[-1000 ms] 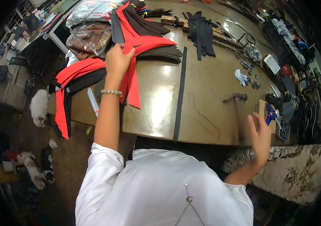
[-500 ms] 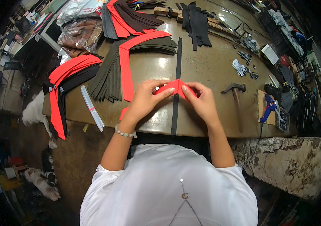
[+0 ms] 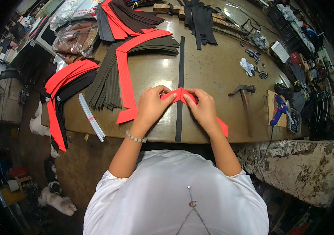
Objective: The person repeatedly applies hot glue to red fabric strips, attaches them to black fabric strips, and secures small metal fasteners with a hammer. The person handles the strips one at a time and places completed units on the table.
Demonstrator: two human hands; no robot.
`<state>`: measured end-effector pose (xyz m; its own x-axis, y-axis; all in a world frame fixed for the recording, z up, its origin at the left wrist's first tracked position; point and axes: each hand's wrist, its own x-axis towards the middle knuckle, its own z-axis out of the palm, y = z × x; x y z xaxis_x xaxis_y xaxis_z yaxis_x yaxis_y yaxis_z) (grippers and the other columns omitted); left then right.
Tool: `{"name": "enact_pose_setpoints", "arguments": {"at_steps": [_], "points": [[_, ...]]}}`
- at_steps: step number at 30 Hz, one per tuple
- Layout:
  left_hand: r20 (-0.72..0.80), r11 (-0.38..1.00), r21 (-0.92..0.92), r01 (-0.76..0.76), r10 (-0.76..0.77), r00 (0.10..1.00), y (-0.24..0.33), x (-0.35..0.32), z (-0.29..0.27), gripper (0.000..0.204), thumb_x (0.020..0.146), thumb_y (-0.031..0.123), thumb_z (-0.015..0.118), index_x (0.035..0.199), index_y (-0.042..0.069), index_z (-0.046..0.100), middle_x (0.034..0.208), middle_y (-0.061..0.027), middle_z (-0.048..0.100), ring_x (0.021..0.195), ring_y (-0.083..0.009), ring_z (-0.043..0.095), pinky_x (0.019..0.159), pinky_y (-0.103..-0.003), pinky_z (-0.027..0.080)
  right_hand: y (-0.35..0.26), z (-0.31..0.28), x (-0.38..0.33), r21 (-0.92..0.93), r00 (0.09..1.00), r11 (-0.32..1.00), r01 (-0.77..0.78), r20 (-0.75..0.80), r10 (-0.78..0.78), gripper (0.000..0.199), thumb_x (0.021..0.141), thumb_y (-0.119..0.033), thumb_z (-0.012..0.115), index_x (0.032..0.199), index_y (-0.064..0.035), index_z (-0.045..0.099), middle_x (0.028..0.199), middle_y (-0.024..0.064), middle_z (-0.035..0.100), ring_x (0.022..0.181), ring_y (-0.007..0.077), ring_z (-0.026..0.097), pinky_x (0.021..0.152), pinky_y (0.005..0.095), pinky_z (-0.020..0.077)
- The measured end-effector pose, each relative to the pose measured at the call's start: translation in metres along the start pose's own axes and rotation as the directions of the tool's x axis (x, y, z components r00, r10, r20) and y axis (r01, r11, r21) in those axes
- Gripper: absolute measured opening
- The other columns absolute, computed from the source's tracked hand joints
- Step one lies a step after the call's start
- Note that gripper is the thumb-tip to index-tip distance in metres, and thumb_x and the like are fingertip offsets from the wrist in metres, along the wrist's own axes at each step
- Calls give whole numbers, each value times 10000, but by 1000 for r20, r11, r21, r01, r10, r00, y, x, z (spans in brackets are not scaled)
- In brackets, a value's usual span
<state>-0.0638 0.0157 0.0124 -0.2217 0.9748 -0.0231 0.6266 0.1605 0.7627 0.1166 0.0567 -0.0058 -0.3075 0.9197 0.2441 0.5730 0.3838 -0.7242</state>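
A red ribbed fabric strip (image 3: 180, 94) is bent to a peak over a long black strip (image 3: 181, 62) that lies on the table. My left hand (image 3: 152, 102) pinches it just left of the peak, thumb on top. On the other side my right hand (image 3: 203, 109) grips it the same way. The strip's two ends stick out beyond my wrists, flat against the table. Whether anything lies under the peak is hidden by my fingers. Left of my hands sits a fanned stack of dark green strips (image 3: 106, 78) with a red ribbed strip (image 3: 124, 78) on it.
A hammer (image 3: 245, 98) lies to the right, with a blue glue gun (image 3: 279, 111) and its cord beyond. Small black pieces (image 3: 253, 55) are scattered far right. At left are a bundle of white sticks (image 3: 90, 117) and red-and-black strips (image 3: 55, 113). A dog (image 3: 57, 199) lies on the floor.
The red strip's peak has come down flatter over the black strip, and its right end now shows beyond my right wrist. The left end shows more. My view has shifted slightly.
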Motion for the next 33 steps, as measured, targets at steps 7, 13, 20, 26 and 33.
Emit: {"name": "enact_pose_setpoints", "arguments": {"at_steps": [7, 13, 20, 26, 33], "points": [[-125, 988, 113, -102, 116, 985, 1, -6, 8, 236, 773, 276, 771, 888, 74, 728, 814, -100, 663, 808, -293, 626, 684, -410, 508, -7, 2, -8, -226, 997, 973, 56, -34, -65, 236, 868, -162, 664, 1076, -50, 670, 1000, 153, 643, 959, 358, 618, 816, 435, 495], [-117, 898, 203, -389, 417, 901, -2, -11, 18, 142, 828, 150, 704, 968, 133, 718, 943, -45, 609, 863, -256, 608, 713, -385, 522, -20, -3, -9, -356, 968, 901, 250, 115, -223, 272, 867, -86, 616, 1133, -58, 665, 1074, 156, 626, 1040, 339, 594, 878, 421, 483], [-91, 885, 206, -417, 441, 893, -2, -14, 24, 164, 836, 83, 675, 984, 135, 724, 927, -53, 605, 855, -264, 606, 728, -389, 512, 129, -156, -50, 13, 507, 889, -458, -818, 273, 497, 811, -405, 789, 963, 24, 588, 1023, 159, 567, 982, 268, 540, 933, 407, 423], [-92, 916, 45, -399, 402, 911, -7, -8, 22, 179, 852, 42, 653, 1012, 85, 719, 916, -88, 607, 825, -241, 612, 707, -349, 502, 213, -235, -65, -123, 607, 799, -589, -720, 337, 506, 888, -441, 692, 1099, 11, 605, 986, 174, 664, 844, 334, 632, 788, 428, 496], [-108, 944, -167, -285, 270, 957, -16, -4, 18, 241, 820, 52, 702, 1057, 12, 685, 914, -120, 614, 800, -220, 616, 723, -328, 501, 33, -121, -14, 201, 971, 969, -144, -161, 177, 358, 924, -297, 658, 1129, -12, 591, 902, 121, 657, 805, 155, 632, 730, 320, 497]]}}
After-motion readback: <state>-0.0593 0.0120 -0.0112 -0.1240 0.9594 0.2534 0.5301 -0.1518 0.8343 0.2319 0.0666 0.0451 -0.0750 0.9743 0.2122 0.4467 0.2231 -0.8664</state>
